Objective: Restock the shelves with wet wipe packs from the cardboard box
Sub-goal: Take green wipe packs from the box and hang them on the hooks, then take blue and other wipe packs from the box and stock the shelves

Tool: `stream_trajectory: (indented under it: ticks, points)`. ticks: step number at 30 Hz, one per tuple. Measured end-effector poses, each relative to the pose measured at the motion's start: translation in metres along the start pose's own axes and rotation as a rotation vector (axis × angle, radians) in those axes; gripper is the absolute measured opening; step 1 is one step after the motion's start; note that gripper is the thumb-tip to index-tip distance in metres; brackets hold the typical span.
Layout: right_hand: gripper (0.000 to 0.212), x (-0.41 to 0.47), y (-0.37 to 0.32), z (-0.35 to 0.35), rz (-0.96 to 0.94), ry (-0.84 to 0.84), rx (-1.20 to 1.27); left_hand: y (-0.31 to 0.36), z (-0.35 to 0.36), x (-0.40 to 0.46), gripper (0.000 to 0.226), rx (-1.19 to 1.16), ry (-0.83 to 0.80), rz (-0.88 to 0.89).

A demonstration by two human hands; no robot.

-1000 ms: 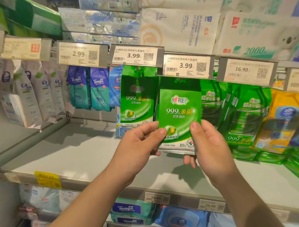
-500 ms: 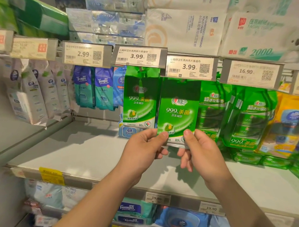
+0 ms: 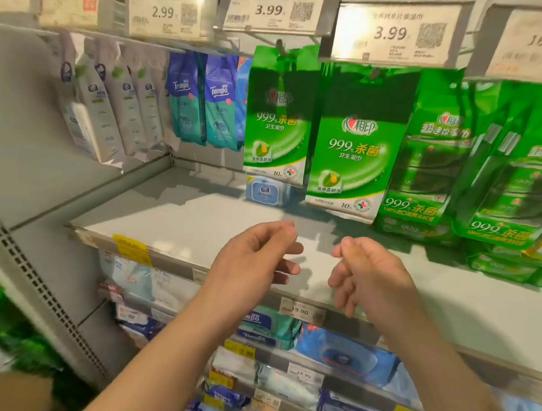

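A green wet wipe pack [image 3: 356,147] hangs from a peg under the 3.99 price tag [image 3: 395,33], with a matching green pack [image 3: 278,125] on the peg to its left. Below the hanging pack, both my hands are held in front of the grey shelf [image 3: 182,220]. My left hand [image 3: 255,260] is empty, its fingers loosely curled with thumb near fingertip. My right hand [image 3: 366,274] is also empty, fingers loosely curled. Neither hand touches a pack. The cardboard box is out of view.
Blue Tempo packs [image 3: 203,99] and white packs [image 3: 106,105] hang at the left. Bigger green multipacks [image 3: 470,170] hang and lie at the right. A small blue pack [image 3: 265,191] lies at the shelf's back. Lower shelves hold blue wipe packs [image 3: 344,354].
Both hands have let go of the green pack, which now hangs on its peg, and dropped back toward me. The camera has tilted downward.
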State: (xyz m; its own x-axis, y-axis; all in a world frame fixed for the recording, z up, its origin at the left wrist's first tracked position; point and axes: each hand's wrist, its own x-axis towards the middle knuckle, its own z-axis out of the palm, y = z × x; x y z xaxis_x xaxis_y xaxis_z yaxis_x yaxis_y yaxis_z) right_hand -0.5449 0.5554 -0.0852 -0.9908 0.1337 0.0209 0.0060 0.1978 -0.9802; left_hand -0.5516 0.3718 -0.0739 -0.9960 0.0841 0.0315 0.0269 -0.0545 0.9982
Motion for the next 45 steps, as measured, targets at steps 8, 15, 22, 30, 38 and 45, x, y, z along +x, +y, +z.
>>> stream_trajectory:
  ticks: [8,15,22,30,38,45]
  points:
    - [0.029,-0.027,0.017,0.050,-0.261,-0.043,-0.478,-0.039,-0.069,-0.053,0.069,0.555,0.030,0.019]
    - [0.053,-0.061,0.007,0.126,-0.251,-0.373,-0.686,-0.059,-0.151,-0.114,0.090,0.879,0.144,-0.065]
    - [0.074,-0.128,0.016,0.250,-0.290,-0.595,-0.816,-0.080,-0.260,-0.221,0.111,1.046,0.419,-0.215]
    - [0.085,-0.231,0.016,0.394,-0.330,-0.824,-0.816,-0.098,-0.386,-0.366,0.106,0.917,0.668,-0.407]
    - [0.067,-0.291,0.003,0.484,-0.397,-1.034,-0.829,-0.108,-0.456,-0.453,0.105,0.770,0.846,-0.488]
    - [0.082,-0.277,0.014,0.541,-0.397,-1.115,-0.724,-0.121,-0.497,-0.455,0.103,0.607,0.915,-0.575]
